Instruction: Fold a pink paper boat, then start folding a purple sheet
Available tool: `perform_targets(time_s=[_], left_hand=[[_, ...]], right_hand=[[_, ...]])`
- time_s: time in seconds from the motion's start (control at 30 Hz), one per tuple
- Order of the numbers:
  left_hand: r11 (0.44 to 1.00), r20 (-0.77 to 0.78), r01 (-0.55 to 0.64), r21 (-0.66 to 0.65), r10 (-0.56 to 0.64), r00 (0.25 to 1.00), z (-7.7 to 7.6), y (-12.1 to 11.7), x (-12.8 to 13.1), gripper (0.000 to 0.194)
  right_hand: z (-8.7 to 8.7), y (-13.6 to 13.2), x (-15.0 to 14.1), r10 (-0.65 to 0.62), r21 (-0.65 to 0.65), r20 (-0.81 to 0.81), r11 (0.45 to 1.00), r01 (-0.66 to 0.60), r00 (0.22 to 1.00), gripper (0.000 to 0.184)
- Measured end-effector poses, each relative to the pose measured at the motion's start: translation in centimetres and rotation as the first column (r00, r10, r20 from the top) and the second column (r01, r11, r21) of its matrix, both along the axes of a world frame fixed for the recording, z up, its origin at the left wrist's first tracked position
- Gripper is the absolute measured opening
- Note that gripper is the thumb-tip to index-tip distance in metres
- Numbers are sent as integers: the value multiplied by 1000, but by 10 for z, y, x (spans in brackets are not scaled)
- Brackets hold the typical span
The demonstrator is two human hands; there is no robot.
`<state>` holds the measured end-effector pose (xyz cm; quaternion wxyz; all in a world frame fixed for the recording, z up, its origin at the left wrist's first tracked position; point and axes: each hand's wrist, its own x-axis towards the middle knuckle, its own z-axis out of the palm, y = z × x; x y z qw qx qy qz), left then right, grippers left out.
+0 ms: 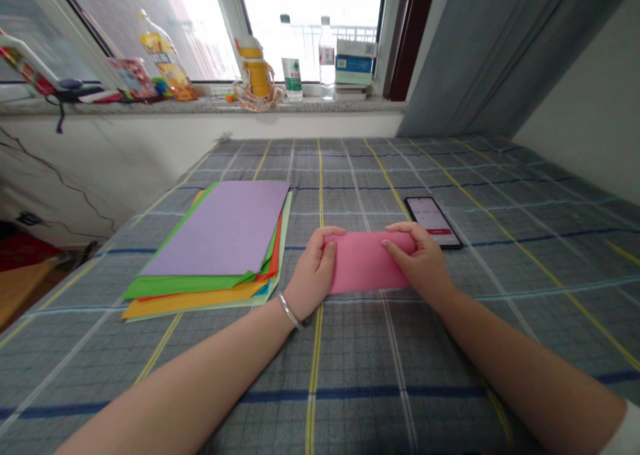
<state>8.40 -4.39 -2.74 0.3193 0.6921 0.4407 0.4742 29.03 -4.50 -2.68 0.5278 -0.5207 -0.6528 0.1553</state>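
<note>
The person's left hand (pixel 313 272) is gripping the left end of a pink rectangular paper strip (pixel 367 265); its curled fingers (pixel 333 236) are wrapping over the strip's upper edge, narrowly spaced; the right hand (pixel 417 258) is holding the opposite end, its fingers (pixel 397 245) pressing down on the paper, close together; the strip is lying flat on a grey checked fabric bedsheet (pixel 350 375), between both hands; a silver metal bangle (pixel 290 311) is encircling the left wrist; a black smartphone (pixel 433 222) with a lit screen is lying just beyond the strip's right end, and whether the two are touching cannot be determined; a stack of multicoloured paper sheets (pixel 215 228), topped by a lilac sheet, is resting on the bedsheet left of the left hand, near but apart from it; a white-framed window's stone sill (pixel 200 106) is running along the far side, carrying a clear water bottle (pixel 327 58), a green-labelled water bottle (pixel 291 58), a yellow-capped bottle (pixel 255 68) and a stacked cardboard box (pixel 355 62).
</note>
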Motion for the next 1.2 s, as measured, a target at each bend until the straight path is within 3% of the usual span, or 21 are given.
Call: perform_targets(time_s=[0.2, 0.43, 0.63, 0.9, 1.2], left_hand=[[998, 37, -16, -58, 18, 999, -3, 4, -2, 26], [995, 47, -23, -101, 28, 999, -6, 6, -3, 27], [968, 150, 36, -248, 1, 989, -9, 10, -2, 28], [966, 26, 13, -258, -7, 1000, -14, 27, -13, 24], [977, -136, -65, -204, 37, 990, -21, 47, -21, 29]], right_hand=[[1, 6, 8, 36, -148, -206, 987, -67, 978, 32], [2, 4, 12, 61, -220, -135, 971, -90, 989, 25], [-1, 5, 12, 61, -211, -102, 974, -82, 993, 30], [-11, 18, 14, 91, -231, -10, 969, -91, 996, 26], [-27, 36, 13, 118, -363, -69, 922, -135, 991, 29]])
